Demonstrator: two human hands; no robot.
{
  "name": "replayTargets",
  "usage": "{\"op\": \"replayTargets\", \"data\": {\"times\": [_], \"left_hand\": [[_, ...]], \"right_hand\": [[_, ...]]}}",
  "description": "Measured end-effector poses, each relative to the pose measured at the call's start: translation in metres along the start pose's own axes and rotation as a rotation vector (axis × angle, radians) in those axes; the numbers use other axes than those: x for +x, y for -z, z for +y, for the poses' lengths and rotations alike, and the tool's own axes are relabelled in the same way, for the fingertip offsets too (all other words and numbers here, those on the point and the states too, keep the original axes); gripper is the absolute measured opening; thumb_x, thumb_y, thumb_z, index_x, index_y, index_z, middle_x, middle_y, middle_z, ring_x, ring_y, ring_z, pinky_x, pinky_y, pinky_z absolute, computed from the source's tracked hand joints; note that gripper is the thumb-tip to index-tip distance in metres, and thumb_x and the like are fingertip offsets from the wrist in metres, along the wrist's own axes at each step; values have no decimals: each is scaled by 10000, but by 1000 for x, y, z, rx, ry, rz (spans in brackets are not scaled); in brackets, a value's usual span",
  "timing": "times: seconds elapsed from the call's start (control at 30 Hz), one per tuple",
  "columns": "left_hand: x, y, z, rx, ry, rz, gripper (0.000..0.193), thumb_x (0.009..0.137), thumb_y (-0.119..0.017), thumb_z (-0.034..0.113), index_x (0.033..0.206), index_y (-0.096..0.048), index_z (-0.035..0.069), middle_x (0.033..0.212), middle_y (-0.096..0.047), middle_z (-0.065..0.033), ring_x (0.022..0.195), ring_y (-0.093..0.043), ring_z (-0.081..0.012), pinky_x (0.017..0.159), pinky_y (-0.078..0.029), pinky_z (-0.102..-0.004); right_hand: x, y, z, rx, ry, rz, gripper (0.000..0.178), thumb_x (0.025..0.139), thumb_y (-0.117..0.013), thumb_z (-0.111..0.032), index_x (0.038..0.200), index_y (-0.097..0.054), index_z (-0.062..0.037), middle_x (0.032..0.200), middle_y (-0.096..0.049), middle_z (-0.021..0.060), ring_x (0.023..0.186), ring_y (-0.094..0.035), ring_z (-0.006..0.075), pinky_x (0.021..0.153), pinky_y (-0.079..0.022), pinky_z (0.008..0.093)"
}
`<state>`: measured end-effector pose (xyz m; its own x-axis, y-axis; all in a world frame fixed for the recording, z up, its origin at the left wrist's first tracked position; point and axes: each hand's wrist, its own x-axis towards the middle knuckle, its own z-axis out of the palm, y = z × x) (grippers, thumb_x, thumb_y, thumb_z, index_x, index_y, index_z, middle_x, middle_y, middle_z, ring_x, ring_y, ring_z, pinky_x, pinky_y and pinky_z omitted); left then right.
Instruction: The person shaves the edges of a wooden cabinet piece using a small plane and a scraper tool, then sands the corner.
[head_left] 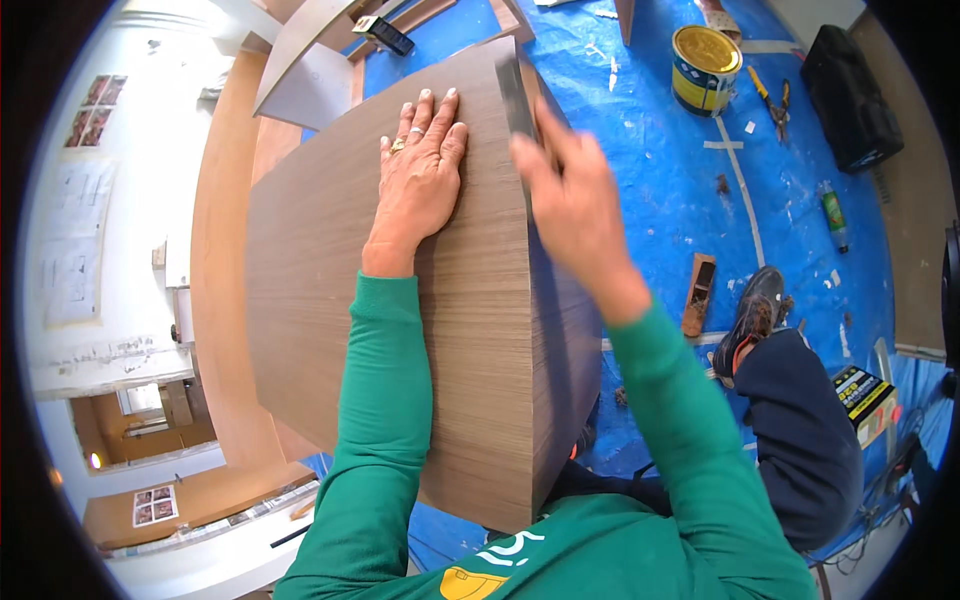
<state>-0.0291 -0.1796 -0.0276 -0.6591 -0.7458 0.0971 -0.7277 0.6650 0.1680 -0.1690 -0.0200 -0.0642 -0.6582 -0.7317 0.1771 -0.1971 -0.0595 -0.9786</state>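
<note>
In front of me stands a large box-shaped cabinet (360, 270) with a brown wood-grain surface. My left hand (420, 170) lies flat on its top panel, fingers stretched out, a ring on one finger. At the panel's right edge, toward the far corner, my right hand (575, 200) is closed around a flat, bar-like tool (515, 95). Motion smears both this hand and the tool, so its exact kind does not show. The tool's long side lies along the cabinet's edge.
Blue sheeting (640, 170) covers the floor on the right. On it are a can (705, 70), pincers (775, 105), a black case (850, 100), a green bottle (835, 215), a wooden hand plane (699, 295) and a box (865, 403). Wooden panels (225, 270) stand left.
</note>
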Motion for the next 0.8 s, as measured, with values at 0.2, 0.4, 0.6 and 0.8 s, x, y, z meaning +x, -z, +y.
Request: {"op": "replayTargets", "data": {"times": [0.2,0.4,0.6,0.8], "left_hand": [[-7,4,-3,-12,27,-13,591,1238,-365,507,1785,-426,292,1886,-312,-92,1762,-208,-318,1417,-105,-574],[1,6,4,-6,3,11,586,1240,-362,497,1782,-434,287,1878,-330,-102,1758,-216,-326,1415,-125,-574],[-5,4,-9,-11,23,-8,586,1242,-361,505,1784,-428,294,1878,-334,-88,1758,-219,-321,1414,-128,-574],[-1,3,3,-7,1,7,582,1244,-362,498,1782,-433,289,1880,-327,-95,1758,-221,-325,1414,-130,-573]], "right_hand": [[-98,14,-9,45,53,-70,589,1099,-715,-274,1581,-624,52,1224,-639,286,1096,-659,400,964,-554,486],[-55,5,0,102,54,-12,574,1088,-735,-262,1582,-639,16,1241,-613,308,1104,-654,432,958,-555,497],[-75,7,1,92,86,-55,627,1063,-771,-245,1617,-615,3,1248,-600,300,1090,-637,423,971,-549,477],[-76,10,-3,86,87,-27,620,1059,-764,-240,1599,-624,30,1250,-602,287,1094,-631,418,997,-540,483]]}}
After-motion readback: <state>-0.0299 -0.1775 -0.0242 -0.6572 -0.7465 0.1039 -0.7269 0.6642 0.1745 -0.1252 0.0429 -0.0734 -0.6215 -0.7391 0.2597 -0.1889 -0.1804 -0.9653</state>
